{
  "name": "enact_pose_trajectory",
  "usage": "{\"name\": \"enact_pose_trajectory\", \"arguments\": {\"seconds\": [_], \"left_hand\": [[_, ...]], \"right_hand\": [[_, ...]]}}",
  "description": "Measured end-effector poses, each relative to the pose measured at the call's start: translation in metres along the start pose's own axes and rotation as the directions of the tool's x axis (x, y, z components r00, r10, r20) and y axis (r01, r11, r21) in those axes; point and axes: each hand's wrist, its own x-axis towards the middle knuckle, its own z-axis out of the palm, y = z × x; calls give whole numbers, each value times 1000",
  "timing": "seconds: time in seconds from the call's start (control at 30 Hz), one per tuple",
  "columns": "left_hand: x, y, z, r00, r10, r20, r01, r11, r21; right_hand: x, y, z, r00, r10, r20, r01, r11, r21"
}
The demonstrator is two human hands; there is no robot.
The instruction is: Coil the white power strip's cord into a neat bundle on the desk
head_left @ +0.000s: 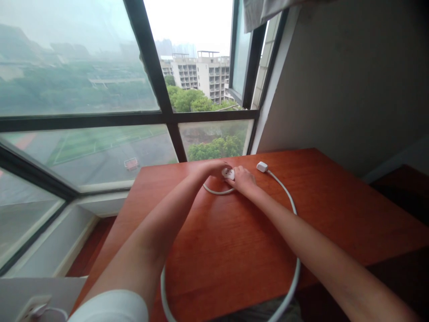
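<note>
Toward the far side of the wooden table, a small white extension-cord socket (229,173) with dark slots in its face is held between both hands. My left hand (215,169) grips it from the left, its fingers partly hidden behind the socket. From the right, my right hand (245,180) closes on its other side, fingers bent along the edge. A white cord (219,192) curves out below the hands. Its larger loop (292,286) passes under my right forearm and dips past the table's near edge. To the right of my hands lies the cord's white plug (262,167), touched by neither hand.
The reddish-brown table (214,241) reaches back to a dark-framed window (201,117), with one pane swung outward at upper right. A grey wall (342,76) rises on the right. At lower left, a wall outlet (35,308) has a white plug and cable in it.
</note>
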Motion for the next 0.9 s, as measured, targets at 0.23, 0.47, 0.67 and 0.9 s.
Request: {"name": "enact_pose_trajectory", "arguments": {"seconds": [0.23, 0.47, 0.67, 0.9], "left_hand": [[-1, -3, -3, 980, -120, 160, 106, 990, 91], [-19, -20, -6, 917, -363, 165, 344, 929, 135], [-39, -21, -16, 844, -515, 152, 489, 854, 176], [-52, -34, -20, 841, -520, 146, 503, 853, 142]], "right_hand": [[-42, -46, -29, 993, -90, -71, 82, 991, -104], [-155, -152, -19, 585, -809, 46, 767, 571, 291], [-190, -181, 11, 547, -836, 38, 797, 534, 283], [-187, -127, -9, 664, -731, 155, 695, 680, 232]]}}
